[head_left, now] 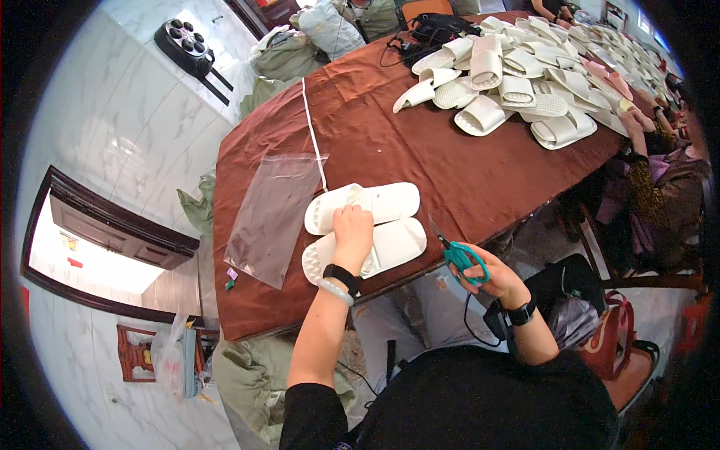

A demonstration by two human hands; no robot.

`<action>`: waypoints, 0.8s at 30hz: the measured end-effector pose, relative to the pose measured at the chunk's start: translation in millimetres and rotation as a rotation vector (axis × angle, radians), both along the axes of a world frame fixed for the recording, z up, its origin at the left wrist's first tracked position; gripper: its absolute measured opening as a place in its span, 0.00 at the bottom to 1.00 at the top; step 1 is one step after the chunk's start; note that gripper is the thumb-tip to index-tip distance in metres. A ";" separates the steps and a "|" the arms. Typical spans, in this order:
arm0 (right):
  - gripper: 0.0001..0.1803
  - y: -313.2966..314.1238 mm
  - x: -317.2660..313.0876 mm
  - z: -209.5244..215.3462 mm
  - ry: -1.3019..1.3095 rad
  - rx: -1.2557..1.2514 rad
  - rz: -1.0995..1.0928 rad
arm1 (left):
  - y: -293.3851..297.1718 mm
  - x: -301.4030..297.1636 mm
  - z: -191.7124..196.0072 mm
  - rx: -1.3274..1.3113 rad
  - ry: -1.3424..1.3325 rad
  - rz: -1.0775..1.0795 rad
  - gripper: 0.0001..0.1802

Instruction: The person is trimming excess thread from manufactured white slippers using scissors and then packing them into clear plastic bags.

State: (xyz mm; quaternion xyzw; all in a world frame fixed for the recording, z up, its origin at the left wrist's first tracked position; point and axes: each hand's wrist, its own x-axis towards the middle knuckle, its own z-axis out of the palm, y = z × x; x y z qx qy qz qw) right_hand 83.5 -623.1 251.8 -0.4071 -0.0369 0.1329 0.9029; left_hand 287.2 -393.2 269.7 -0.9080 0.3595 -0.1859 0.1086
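Note:
Two cream slide slippers lie side by side near the front edge of the table, the far slipper (pixel 395 202) and the near slipper (pixel 401 244). My left hand (pixel 352 225) reaches over the near one, its fingers closed at the strap of the far one; they hide exactly what they grip. My right hand (pixel 491 276) holds scissors (pixel 461 259) with teal handles, off the table's front edge, the dark blades pointing up and left. Left of the slippers a clear plastic bag (pixel 274 214) lies flat. A white cord (pixel 311 127) runs away from the slippers across the cloth.
A big heap of cream slippers (pixel 517 94) covers the table's far right. The table wears a brown cloth (pixel 352 112). Other people (pixel 652 187) sit along the right side. Stuffed sacks (pixel 326 30) stand beyond the far edge. A red bag (pixel 611 334) rests on a chair at my right.

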 end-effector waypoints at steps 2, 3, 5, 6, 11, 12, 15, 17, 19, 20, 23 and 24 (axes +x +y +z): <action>0.34 2.1 -1.5 -0.7 0.009 -0.047 -0.008 | 2.1 -4.3 3.5 -0.096 0.023 -0.013 0.04; 0.34 2.8 -3.2 0.5 0.002 -0.044 -0.011 | 2.0 -8.0 7.0 -0.194 0.054 -0.035 0.04; 0.33 4.5 -8.8 3.7 0.001 -0.090 0.045 | 6.2 -26.1 17.6 -0.498 0.196 -0.068 0.03; 0.33 6.7 -10.6 1.5 0.001 -0.084 0.032 | 9.1 -38.2 21.3 -0.802 0.355 -0.095 0.04; 0.33 32.8 -8.0 -2.0 -0.081 -0.040 0.186 | 54.6 -89.9 18.3 -1.222 0.496 0.089 0.07; 0.33 39.7 -7.4 -0.4 -0.115 -0.020 0.238 | 62.6 -97.1 13.3 -1.329 0.540 0.141 0.07; 0.33 65.4 -1.7 -7.6 -0.110 0.025 0.320 | 73.2 -114.4 8.2 -1.463 0.623 0.155 0.06; 0.30 77.9 3.0 -7.6 -0.080 -0.006 0.346 | 75.6 -123.6 9.6 -1.523 0.663 0.178 0.07; 0.27 88.7 12.4 -2.5 -0.036 -0.075 0.367 | 76.7 -128.6 11.7 -1.564 0.696 0.141 0.08; 0.25 93.8 17.8 1.3 -0.007 -0.141 0.382 | 77.8 -130.7 11.4 -1.577 0.696 0.152 0.08; 0.24 101.5 27.7 13.4 0.040 -0.144 0.381 | 79.1 -134.8 7.3 -1.584 0.714 0.161 0.08; 0.27 103.9 31.1 11.7 0.064 -0.129 0.369 | 78.1 -135.9 5.4 -1.602 0.716 0.138 0.08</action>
